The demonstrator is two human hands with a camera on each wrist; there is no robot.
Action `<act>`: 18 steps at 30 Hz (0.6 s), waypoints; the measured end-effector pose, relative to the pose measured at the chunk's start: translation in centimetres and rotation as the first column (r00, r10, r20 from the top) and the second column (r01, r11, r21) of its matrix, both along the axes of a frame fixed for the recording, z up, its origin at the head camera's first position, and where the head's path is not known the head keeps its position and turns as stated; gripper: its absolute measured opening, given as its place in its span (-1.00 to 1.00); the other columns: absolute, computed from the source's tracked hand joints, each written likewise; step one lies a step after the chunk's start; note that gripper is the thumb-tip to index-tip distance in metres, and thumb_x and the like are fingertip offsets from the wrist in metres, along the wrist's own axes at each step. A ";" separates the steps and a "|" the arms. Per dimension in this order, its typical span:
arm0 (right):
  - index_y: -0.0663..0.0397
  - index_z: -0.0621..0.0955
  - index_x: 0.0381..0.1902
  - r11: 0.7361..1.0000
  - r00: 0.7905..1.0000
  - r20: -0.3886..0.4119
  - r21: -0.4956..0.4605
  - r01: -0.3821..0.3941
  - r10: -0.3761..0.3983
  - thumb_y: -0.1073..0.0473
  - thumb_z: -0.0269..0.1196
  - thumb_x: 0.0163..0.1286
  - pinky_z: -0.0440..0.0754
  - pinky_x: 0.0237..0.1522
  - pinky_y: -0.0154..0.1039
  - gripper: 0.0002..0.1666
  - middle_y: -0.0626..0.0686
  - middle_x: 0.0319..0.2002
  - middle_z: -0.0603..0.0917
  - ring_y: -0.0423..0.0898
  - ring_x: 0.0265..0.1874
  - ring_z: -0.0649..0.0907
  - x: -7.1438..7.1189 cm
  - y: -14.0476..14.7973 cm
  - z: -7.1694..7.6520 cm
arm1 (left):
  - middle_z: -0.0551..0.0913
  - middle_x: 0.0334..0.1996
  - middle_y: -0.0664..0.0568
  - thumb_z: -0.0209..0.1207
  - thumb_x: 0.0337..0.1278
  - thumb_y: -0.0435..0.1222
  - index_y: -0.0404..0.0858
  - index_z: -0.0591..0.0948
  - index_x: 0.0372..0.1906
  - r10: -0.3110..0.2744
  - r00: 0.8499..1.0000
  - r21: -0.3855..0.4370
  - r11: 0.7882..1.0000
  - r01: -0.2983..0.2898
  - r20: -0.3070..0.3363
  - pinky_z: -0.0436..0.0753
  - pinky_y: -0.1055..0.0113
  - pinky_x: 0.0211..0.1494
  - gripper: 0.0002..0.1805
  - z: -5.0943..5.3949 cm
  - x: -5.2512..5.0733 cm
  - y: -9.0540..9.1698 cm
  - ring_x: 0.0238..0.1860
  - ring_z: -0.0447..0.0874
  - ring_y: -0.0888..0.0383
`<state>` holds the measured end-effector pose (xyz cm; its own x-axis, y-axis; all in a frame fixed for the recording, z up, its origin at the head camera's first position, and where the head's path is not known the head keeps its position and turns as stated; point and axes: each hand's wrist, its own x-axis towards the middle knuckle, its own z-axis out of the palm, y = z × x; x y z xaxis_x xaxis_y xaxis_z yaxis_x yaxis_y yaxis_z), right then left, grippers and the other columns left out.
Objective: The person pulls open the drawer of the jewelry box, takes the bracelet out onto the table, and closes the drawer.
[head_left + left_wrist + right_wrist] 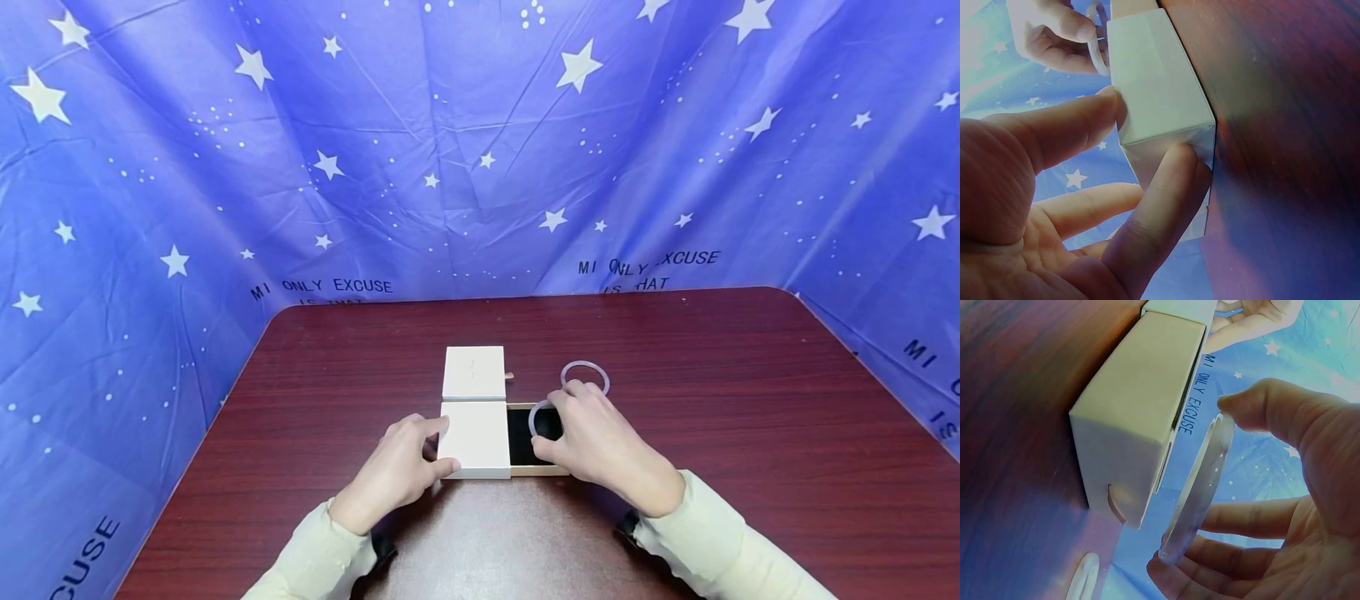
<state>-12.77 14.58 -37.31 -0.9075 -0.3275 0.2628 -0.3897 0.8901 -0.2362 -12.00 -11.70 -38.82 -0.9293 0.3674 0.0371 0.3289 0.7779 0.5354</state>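
Note:
A white drawer-style box lies on the table with its drawer slid out to the right, black lining showing. My left hand holds the box's left end, thumb near the front corner and fingers farther back. Between the thumb and fingers of my right hand, a pale translucent bangle is pinched, tilted just above the drawer. The right wrist view shows a gap between the bangle and the drawer. A short ribbon pull hangs from the drawer's end.
Directly behind the box stands a second white box, closed, with a small ribbon tab on its right. Another pale bangle lies on the dark red table beyond my right hand. A blue star-patterned curtain surrounds the table's far edges.

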 end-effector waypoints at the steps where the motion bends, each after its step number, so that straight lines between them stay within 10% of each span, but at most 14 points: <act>1: 0.18 0.62 -0.33 1.000 1.000 -0.001 0.000 0.002 -0.002 -0.04 0.32 -0.08 0.47 -0.18 -0.10 -0.57 0.03 -0.37 0.51 0.02 -0.31 0.51 0.0 0.1 0.0 | 0.54 -0.33 0.01 0.40 -0.04 -0.19 -0.28 0.59 0.08 0.000 1.000 0.001 1.000 0.000 -0.001 0.53 0.30 -0.22 -0.48 0.0 0.0 0.0 -0.41 0.54 0.27; 18: 0.15 0.60 -0.38 1.000 1.000 -0.007 0.015 0.016 -0.016 -0.06 0.33 -0.08 0.46 -0.08 -0.05 -0.58 0.06 -0.35 0.53 0.08 -0.22 0.54 -0.1 1.5 -0.1 | 0.56 -0.29 -0.01 0.41 -0.05 -0.20 -0.28 0.59 0.07 0.001 1.000 0.016 1.000 -0.001 -0.003 0.54 0.34 -0.25 -0.48 0.0 0.0 0.0 -0.41 0.55 0.28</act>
<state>-12.91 16.05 -37.36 -0.9106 -0.3174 0.2645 -0.3774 0.8996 -0.2197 -12.00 -11.74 -38.82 -0.9296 0.3656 0.0456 0.3296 0.7699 0.5464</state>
